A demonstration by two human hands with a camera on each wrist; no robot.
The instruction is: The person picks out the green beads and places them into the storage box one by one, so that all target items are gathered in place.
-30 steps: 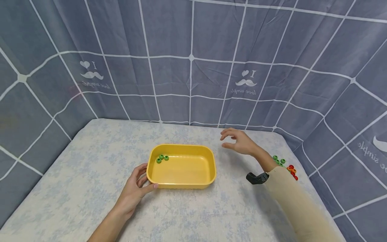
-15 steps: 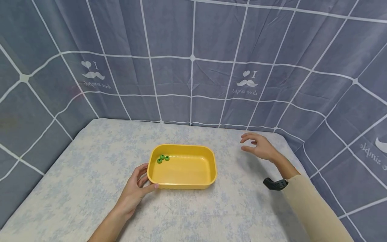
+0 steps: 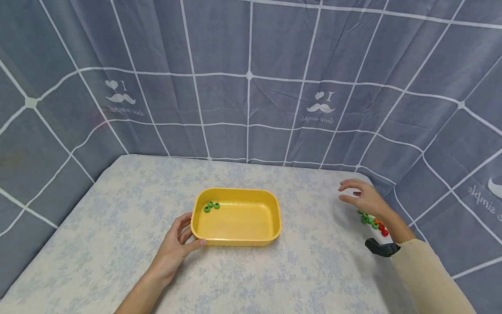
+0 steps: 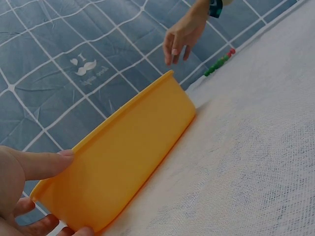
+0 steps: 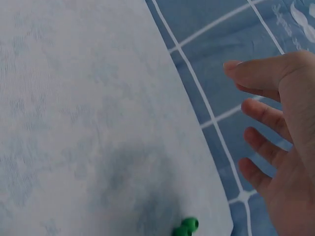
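Observation:
My left hand point(image 3: 175, 242) grips the front left corner of a shallow yellow plastic tray point(image 3: 237, 242), its thumb over the rim and its fingers round the side, as the left wrist view point(image 4: 29, 172) also shows. Three green beads point(image 3: 210, 204) lie in the tray's back left part. At the right, my right hand point(image 3: 362, 196) hovers over the table with fingers loosely bent and nothing between them. Just beyond its wrist is a loose group of green beads point(image 3: 364, 220) and red beads point(image 3: 382, 227), partly hidden by the arm. In the right wrist view, two green beads point(image 5: 190, 224) show below the hand.
A pale flowered cloth covers the table point(image 3: 306, 270). A grey-blue curtain point(image 3: 219, 100) with white lines hangs behind and along both sides. The bead group lies close to the table's right edge. A black band point(image 3: 382, 248) is on the right wrist.
My right hand has moved right, from beside the tray to near the bead group, fingers still loosely bent. The left hand, the tray and the beads in it have stayed put.

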